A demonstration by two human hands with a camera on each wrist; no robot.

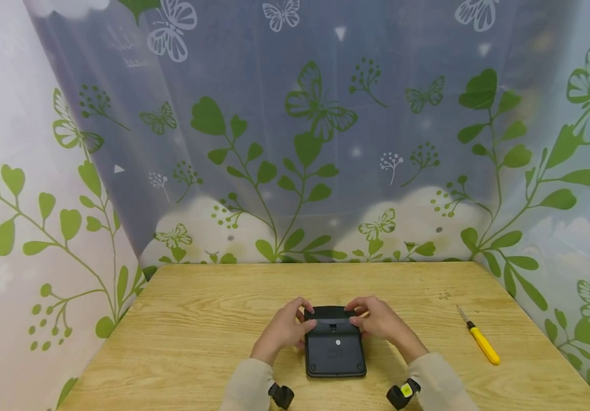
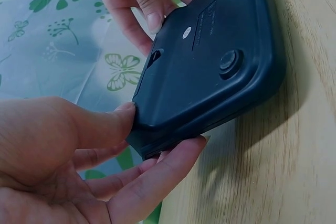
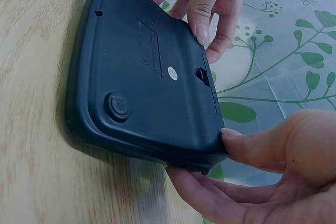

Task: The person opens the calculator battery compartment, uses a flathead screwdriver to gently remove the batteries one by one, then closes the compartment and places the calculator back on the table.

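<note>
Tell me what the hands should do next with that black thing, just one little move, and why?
Maybe lower the black device flat onto the table: the left hand and right hand grip its far corners, and that end looks tilted up off the wood.

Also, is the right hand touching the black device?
Touching: in the right wrist view, the right hand has its thumb on the black device near a corner.

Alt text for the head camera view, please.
A person's left hand and right hand hold a black device, underside up, by its far end at a wooden table. A yellow-handled screwdriver lies to the right; patterned fabric hangs behind.
</note>
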